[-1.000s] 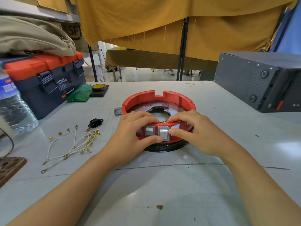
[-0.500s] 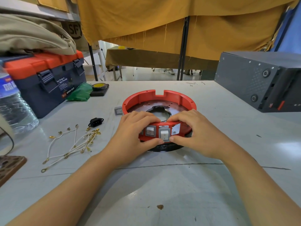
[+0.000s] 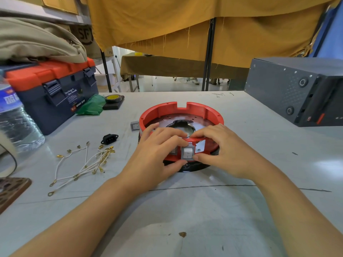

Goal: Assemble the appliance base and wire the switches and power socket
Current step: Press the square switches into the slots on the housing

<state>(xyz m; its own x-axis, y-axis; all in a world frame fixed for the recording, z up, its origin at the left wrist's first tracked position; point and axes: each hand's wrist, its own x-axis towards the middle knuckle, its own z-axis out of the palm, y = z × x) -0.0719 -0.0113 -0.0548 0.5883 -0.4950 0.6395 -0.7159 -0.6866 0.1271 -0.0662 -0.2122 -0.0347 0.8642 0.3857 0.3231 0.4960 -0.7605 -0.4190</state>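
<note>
The red plastic base is a round, thick-walled ring on a dark disc, notched at its far rim. Both hands curl over its near wall. The left hand wraps the wall, fingers on top, thumb beneath, partly covering one grey switch. The right hand pinches the white rocker switch seated in the wall, thumb at its lower corner, fingers over the rim. Beyond the left hand, a spare grey switch lies against the ring. Further left lie the black power socket and thin white wires with brass terminals. The pale table is smooth, scuffed and open towards the person; a blue-and-orange toolbox and a grey metal box flank it.
</note>
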